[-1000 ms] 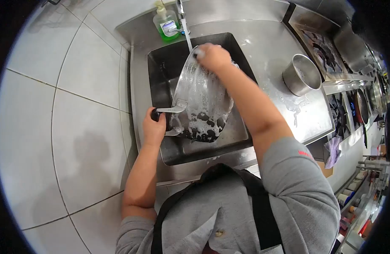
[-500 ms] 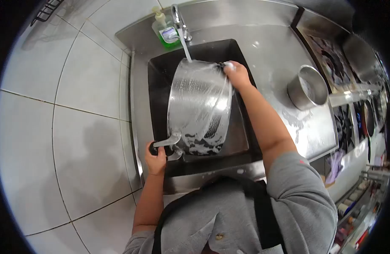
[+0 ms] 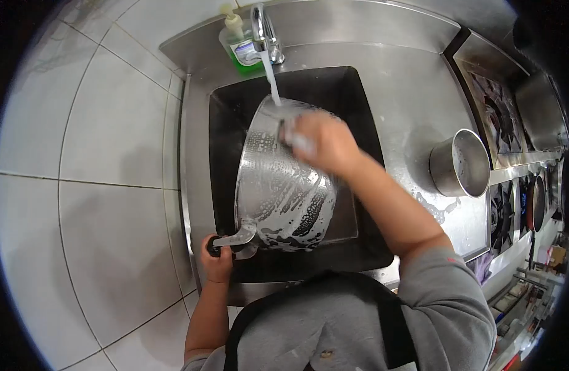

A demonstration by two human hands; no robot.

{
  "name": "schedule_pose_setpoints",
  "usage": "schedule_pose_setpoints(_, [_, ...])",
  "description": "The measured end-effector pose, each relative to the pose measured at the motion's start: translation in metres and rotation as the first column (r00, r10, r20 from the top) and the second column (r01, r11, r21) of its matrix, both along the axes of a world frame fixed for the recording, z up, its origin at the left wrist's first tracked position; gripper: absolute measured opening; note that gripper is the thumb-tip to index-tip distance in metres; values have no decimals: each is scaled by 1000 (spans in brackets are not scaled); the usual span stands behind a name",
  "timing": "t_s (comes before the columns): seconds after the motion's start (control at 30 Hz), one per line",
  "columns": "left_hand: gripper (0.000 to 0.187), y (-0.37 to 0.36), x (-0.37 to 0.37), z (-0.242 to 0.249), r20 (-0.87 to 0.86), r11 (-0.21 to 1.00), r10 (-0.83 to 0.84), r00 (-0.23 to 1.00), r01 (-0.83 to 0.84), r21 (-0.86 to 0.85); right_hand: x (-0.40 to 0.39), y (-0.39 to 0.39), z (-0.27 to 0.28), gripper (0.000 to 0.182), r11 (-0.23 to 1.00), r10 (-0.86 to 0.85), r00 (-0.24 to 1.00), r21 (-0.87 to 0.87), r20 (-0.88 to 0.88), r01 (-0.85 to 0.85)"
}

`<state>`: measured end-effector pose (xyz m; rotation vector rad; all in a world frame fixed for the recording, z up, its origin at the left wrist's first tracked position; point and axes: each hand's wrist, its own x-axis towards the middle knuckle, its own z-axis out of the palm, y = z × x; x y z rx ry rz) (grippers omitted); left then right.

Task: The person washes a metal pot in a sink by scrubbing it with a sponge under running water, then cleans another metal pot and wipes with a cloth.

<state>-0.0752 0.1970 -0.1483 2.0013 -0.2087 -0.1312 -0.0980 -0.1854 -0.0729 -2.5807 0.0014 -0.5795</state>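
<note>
A large metal pot (image 3: 278, 185) lies tilted on its side over the dark sink (image 3: 358, 241), its outer wall streaked with suds. Wrapped round the black handle at its lower left is my left hand (image 3: 218, 263). My right hand (image 3: 326, 141), blurred by motion, is closed on a dark and whitish scrubber (image 3: 292, 137) against the pot's upper wall. Water runs from the faucet (image 3: 260, 31) onto the top of the pot.
A green soap bottle (image 3: 240, 46) stands left of the faucet. On the steel counter (image 3: 414, 111) to the right sits a smaller metal pot (image 3: 460, 164). Stove burners (image 3: 497, 117) are farther right, and a tiled wall (image 3: 111, 123) is at the left.
My right hand has moved left from the pot's upper right edge onto its upper wall. My left hand still holds the handle. The view has shifted a little.
</note>
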Motion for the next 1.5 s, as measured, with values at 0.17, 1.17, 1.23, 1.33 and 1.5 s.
schedule_pose_setpoints(0.17, [23, 10, 6, -19, 136, 995, -82, 987, 90, -51, 119, -117, -100, 30, 962, 60, 855, 260, -515, 89])
schedule_pose_setpoints(1.17, [35, -143, -2, 136, -192, 913, -408, 893, 396, -99, -130, -111, 52, 35, -258, -576, 807, 908, 130, -331])
schedule_pose_setpoints(1.23, [32, -167, 4, 153, -218, 879, -473, 853, 440, -186, -170, -138, 50, 31, -106, -632, 767, 968, 111, -228])
schedule_pose_setpoints(1.33, [16, -199, 31, 162, -303, 782, -605, 736, 480, -397, -218, -137, 70, 39, 300, -937, 334, 732, 105, 612])
schedule_pose_setpoints(1.5, [15, -261, 95, 155, -566, 757, -634, 528, 272, -594, -243, -179, 37, 49, 298, -919, 331, 172, -214, 939])
